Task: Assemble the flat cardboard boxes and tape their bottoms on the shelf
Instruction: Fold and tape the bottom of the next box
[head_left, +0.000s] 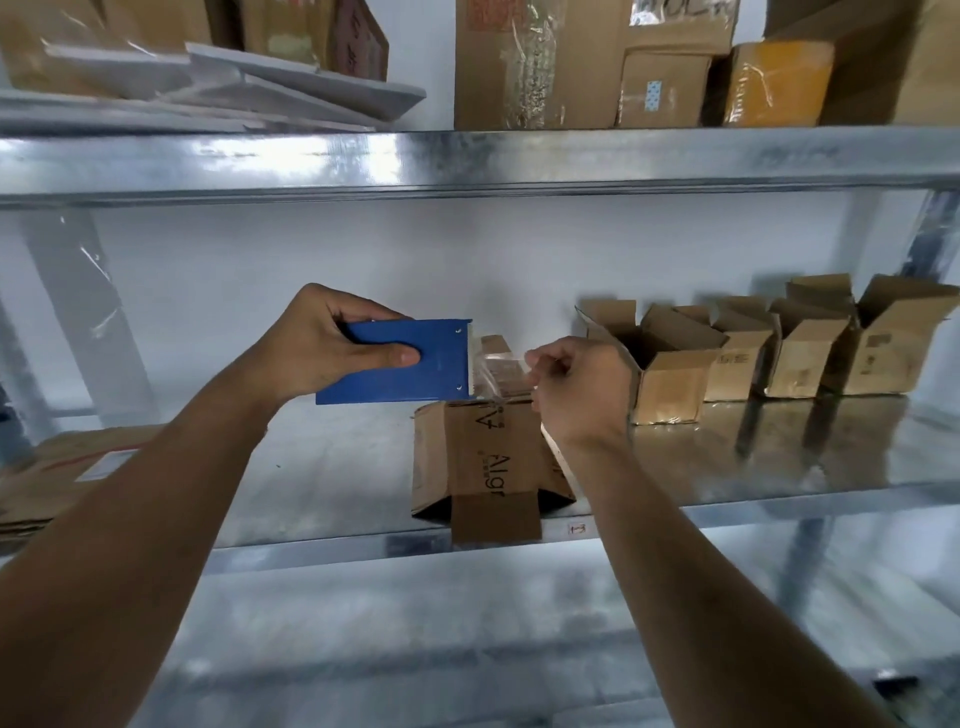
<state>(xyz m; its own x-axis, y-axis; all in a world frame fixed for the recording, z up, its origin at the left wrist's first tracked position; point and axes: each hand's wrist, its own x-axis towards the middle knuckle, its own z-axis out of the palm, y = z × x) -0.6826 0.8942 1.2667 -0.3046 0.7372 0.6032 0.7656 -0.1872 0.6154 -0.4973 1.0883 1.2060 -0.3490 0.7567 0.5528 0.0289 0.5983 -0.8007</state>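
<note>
box (488, 452) on shelf (322, 467), bottom up | left hand (317, 348) grips blue tape dispenser (400, 364) | right hand (576, 389) apparently pinches clear tape (491, 376) end | cardboard light, dents easily: steady by folded edges; tape clingy

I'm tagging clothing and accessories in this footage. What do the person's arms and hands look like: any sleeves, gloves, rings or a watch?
Both forearms are bare as far as the frame shows; no sleeves reach into view. The left hand and the right hand wear no gloves. No watch, bracelet or ring is visible on either wrist or on the fingers that show.
</note>
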